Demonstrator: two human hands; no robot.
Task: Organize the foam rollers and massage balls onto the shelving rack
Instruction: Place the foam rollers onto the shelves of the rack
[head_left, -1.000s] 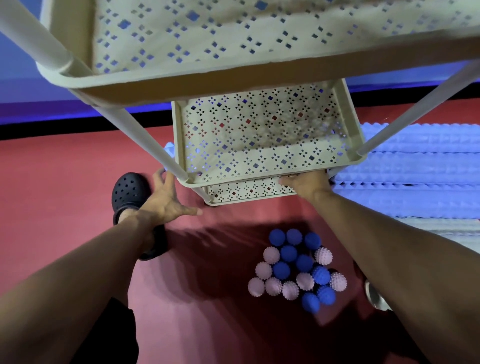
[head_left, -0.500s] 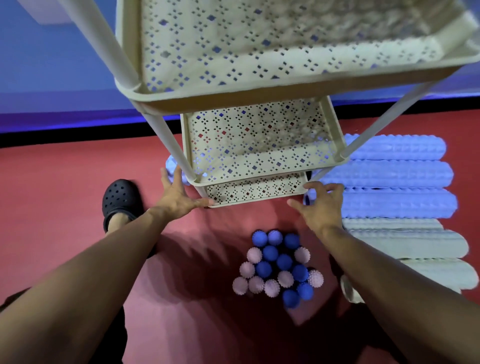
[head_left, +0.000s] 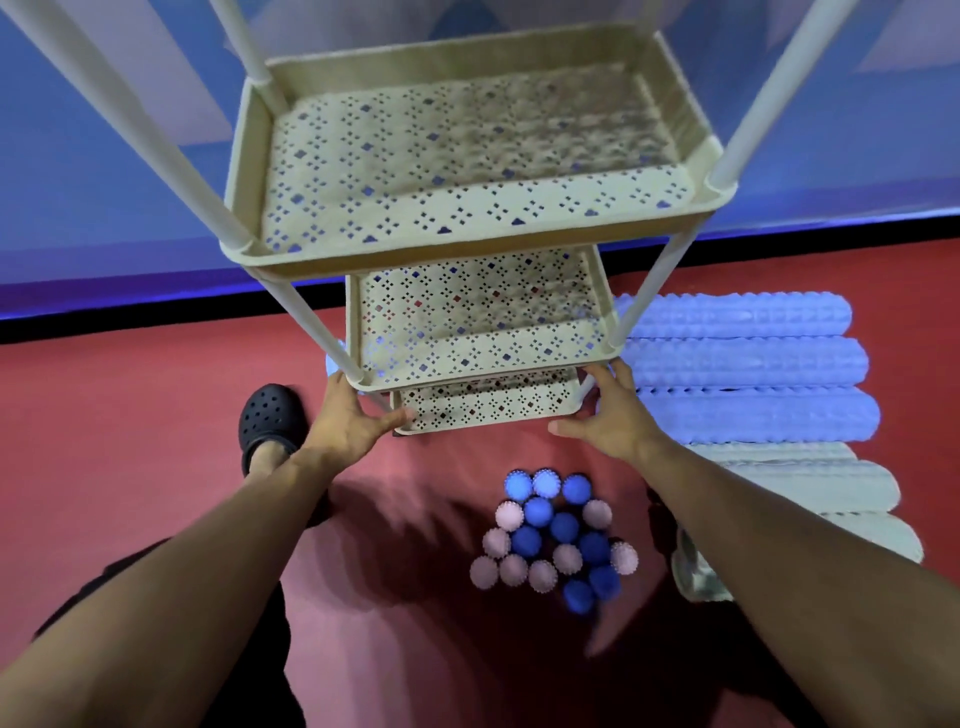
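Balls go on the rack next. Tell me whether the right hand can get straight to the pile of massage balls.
Probably yes. The right hand is open by the rack's bottom shelf, and the massage balls lie on bare floor just nearer the person, with nothing between.

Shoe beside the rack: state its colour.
Black, with round holes over the toe; the shoe shows in the head view.

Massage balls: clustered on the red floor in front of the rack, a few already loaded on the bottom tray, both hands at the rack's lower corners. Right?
Not quite. In the head view no massage balls are on the bottom tray; every visible tray of the rack holds nothing. All the balls sit clustered on the red floor, with the left hand and right hand at the lower corners.
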